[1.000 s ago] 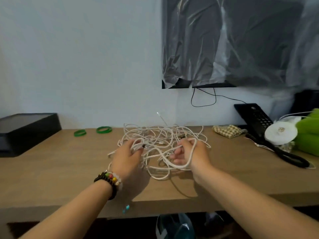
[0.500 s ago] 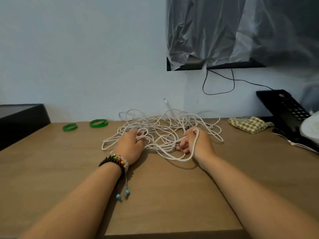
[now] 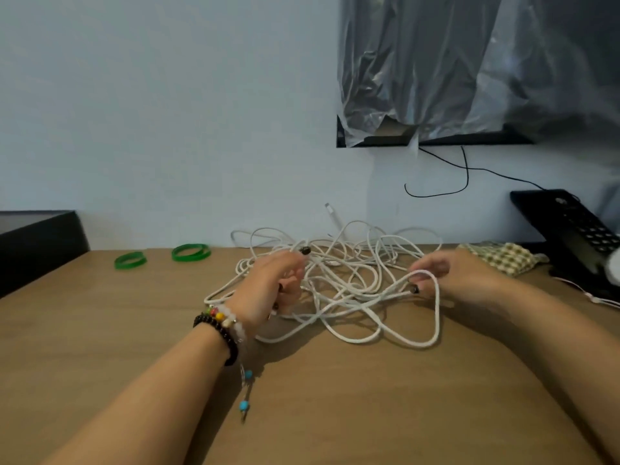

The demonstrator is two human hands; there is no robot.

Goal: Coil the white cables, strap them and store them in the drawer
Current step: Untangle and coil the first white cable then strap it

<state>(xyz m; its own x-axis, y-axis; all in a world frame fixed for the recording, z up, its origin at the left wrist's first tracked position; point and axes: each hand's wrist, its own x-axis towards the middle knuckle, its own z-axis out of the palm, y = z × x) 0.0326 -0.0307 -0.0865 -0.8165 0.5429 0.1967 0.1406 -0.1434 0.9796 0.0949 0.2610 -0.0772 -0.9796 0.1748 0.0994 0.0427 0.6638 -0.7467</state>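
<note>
White cables [image 3: 339,280] lie tangled on the table [image 3: 335,397] between my hands. My left hand [image 3: 271,286] has its grip curled round strands at the tangle's left edge — my right hand [image 3: 459,276] pinches a loop on its right.

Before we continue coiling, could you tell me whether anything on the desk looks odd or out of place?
The white cables lie in one tangled heap mid-desk, with a plug end sticking up. Both the left hand and right hand grip strands.

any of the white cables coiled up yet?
No, the white cables lie in one loose tangle on the table, with the left hand and right hand in it.
</note>
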